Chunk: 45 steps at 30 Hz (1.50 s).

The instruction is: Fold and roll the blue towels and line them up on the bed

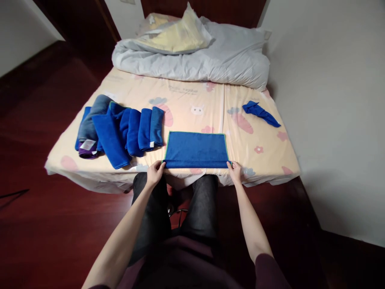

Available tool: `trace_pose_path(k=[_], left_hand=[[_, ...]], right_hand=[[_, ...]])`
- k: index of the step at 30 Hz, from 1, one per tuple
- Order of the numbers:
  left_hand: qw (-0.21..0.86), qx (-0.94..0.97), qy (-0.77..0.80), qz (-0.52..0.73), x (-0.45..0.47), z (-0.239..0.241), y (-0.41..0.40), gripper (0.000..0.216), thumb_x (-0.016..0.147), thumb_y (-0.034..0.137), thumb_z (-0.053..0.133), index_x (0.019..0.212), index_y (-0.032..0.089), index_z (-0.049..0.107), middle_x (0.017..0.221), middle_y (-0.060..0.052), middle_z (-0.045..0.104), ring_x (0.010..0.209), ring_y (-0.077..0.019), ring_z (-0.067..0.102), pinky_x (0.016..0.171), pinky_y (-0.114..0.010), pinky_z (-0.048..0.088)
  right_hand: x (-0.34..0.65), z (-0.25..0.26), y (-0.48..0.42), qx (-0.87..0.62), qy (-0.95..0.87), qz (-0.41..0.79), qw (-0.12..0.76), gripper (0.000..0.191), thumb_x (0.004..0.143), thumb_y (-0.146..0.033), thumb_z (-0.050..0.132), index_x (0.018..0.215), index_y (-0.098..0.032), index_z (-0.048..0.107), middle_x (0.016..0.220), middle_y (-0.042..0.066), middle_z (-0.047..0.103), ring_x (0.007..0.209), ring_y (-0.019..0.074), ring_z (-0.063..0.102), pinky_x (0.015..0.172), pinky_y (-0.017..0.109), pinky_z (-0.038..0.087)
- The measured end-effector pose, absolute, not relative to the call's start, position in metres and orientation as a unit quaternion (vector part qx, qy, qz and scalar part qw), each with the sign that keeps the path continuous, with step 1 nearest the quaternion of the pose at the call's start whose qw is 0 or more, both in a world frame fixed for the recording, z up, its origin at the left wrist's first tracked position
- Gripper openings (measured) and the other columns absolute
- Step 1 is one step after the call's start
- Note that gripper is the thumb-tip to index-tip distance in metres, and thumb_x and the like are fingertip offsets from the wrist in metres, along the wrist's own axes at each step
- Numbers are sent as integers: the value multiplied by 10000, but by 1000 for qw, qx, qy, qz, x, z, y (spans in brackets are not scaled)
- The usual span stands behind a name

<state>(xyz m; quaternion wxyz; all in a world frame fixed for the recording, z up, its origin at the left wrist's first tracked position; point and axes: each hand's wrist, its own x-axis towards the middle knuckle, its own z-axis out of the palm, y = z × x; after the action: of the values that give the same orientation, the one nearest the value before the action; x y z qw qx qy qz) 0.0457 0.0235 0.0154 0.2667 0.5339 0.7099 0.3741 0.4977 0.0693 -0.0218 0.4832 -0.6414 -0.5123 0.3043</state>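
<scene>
A blue towel [195, 149] with a green edge lies folded flat at the near edge of the bed. My left hand [155, 172] pinches its near left corner, fingers closed on the cloth. My right hand [235, 171] grips the near right corner the same way. To the left, a row of several folded blue towels [126, 130] overlaps along the mattress, with a grey-blue and purple one at its left end. One crumpled blue towel [260, 113] lies alone at the right side of the bed.
The bed sheet [186, 100] is peach with cartoon prints. A grey duvet [210, 60] and a yellow pillow [174, 36] are piled at the head. A white wall runs along the right; dark red floor [45, 208] lies left and below. My legs press against the bed's edge.
</scene>
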Motion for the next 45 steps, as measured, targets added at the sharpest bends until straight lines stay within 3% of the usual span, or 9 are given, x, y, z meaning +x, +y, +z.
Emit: trace_pose_path(k=[3, 8, 18, 31, 38, 41, 45], left_hand=[[253, 510, 732, 375, 48, 17, 21, 427, 875, 589, 531, 833, 189, 674, 798, -70, 717, 780, -243, 677, 764, -332, 518], [256, 468, 753, 386, 49, 18, 19, 407, 832, 558, 613, 895, 172, 725, 890, -102, 758, 861, -271, 716, 825, -354, 543], [252, 451, 756, 402, 49, 10, 23, 280, 858, 405, 658, 923, 134, 690, 842, -54, 712, 805, -186, 667, 803, -274, 535], [263, 449, 741, 425, 41, -4, 26, 336, 813, 457, 706, 938, 151, 648, 850, -44, 699, 782, -163, 655, 764, -270, 551], [268, 462, 741, 407, 44, 5, 29, 327, 837, 394, 716, 1028, 141, 634, 915, -60, 693, 809, -165, 651, 819, -294, 554], [225, 523, 721, 395, 43, 20, 22, 384, 861, 381, 706, 1153, 143, 632, 1126, -125, 690, 954, -206, 664, 873, -333, 562], [172, 664, 647, 333, 41, 42, 6, 346, 960, 394, 605, 1236, 190, 653, 1387, -148, 627, 1320, -284, 567, 1123, -464, 479]], right_hand=[[494, -22, 72, -645, -489, 299, 506, 504, 771, -684, 716, 816, -189, 637, 758, 68, 679, 742, 228, 662, 733, 362, 572], [490, -18, 74, -654, -461, 293, 524, 522, 741, -681, 726, 862, -182, 629, 824, 95, 705, 812, 232, 691, 795, 374, 589], [493, -25, 81, -675, -459, 303, 492, 456, 809, -627, 737, 868, -193, 610, 853, 75, 706, 875, 212, 692, 867, 347, 595], [494, -22, 81, -676, -498, 269, 472, 505, 850, -686, 680, 909, -186, 632, 853, 83, 697, 854, 205, 683, 826, 330, 587], [490, -14, 78, -688, -498, 272, 453, 355, 880, -477, 700, 1026, -157, 652, 902, 93, 702, 846, 204, 673, 852, 348, 588], [489, 1, 69, -694, -535, 232, 424, 430, 901, -405, 670, 1233, -136, 632, 1124, 154, 687, 993, 254, 671, 945, 429, 575], [488, 27, 47, -644, -658, 152, 360, 428, 983, -370, 577, 1367, -190, 632, 1373, 172, 602, 1314, 330, 567, 1146, 518, 462]])
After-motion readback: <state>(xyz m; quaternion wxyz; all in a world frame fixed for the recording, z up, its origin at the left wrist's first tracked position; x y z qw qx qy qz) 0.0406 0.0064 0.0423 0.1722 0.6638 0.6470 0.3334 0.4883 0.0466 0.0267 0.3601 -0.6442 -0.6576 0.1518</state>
